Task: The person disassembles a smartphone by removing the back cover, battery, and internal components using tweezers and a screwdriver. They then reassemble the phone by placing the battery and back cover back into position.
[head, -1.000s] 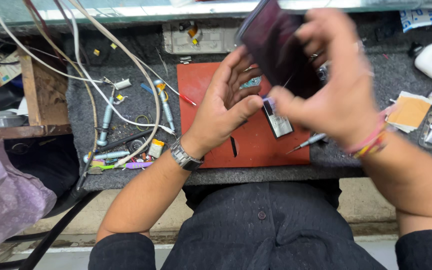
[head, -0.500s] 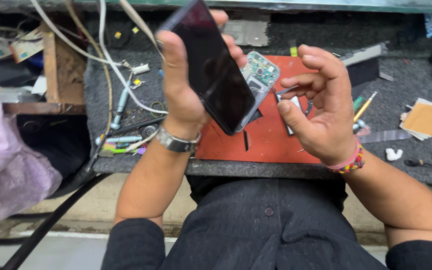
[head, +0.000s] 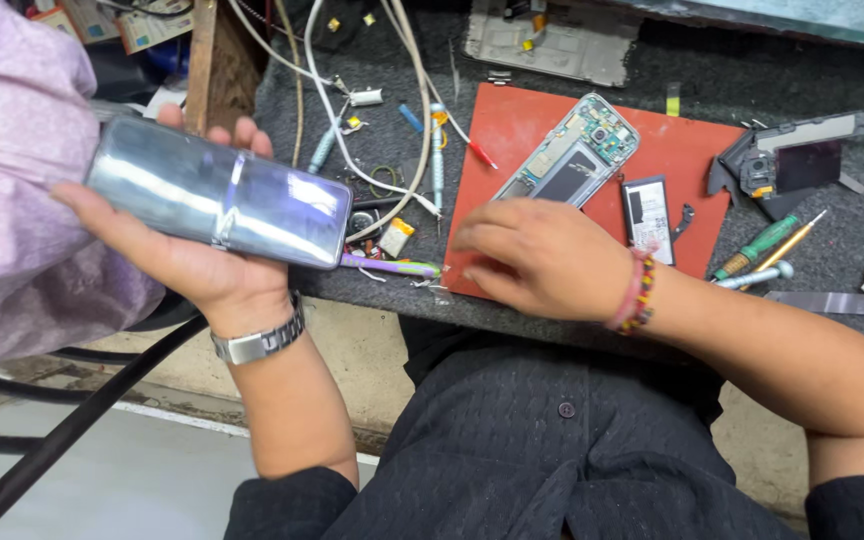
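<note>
Fingers (head: 217, 135) of my left hand (head: 197, 260) grasp one detached phone screen panel (head: 222, 198), held out left of the worktop (head: 372, 270).

My right hand (head: 542, 258) rests flat on the one red mat (head: 522, 130), fingers released, grasping nothing. Beyond it lie one opened phone body (head: 572, 150) and one small battery (head: 649, 218). I judge the panel is already off; the inside work is left. Two screwdrivers (head: 760, 245) lie right.
</note>
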